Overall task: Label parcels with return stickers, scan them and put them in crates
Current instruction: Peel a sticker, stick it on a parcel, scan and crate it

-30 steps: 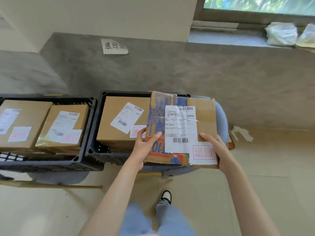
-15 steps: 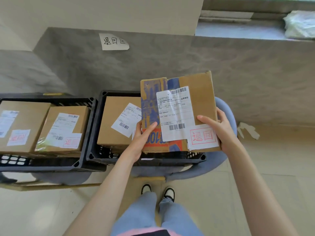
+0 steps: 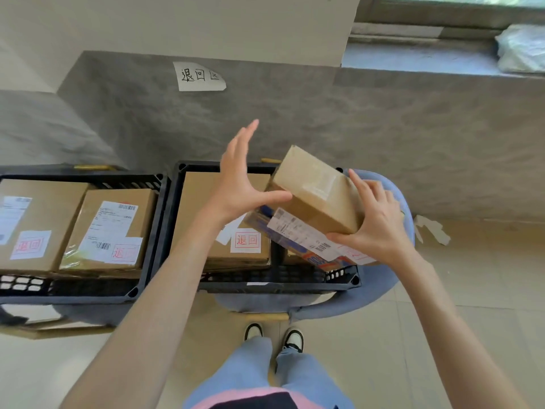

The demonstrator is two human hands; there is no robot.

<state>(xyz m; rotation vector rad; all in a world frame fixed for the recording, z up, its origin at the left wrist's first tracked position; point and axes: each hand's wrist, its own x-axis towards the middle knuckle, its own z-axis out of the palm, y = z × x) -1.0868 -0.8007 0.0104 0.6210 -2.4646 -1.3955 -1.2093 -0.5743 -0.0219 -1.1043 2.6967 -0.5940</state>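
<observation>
Right hand (image 3: 376, 222) grips a tilted parcel (image 3: 317, 199) over the right crate (image 3: 277, 286); left hand (image 3: 240, 178) spread beside it. Labelled parcels (image 3: 109, 228) fill the left crate (image 3: 88, 290).

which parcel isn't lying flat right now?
The brown cardboard parcel with blue print, tilted over the right black crate with the right hand holding it. The other three boxes lie flat in the crates.

The tilted parcel (image 3: 312, 202) and the flat box (image 3: 236, 231) filled the right crate (image 3: 277, 286), leaving only its front strip free.
</observation>
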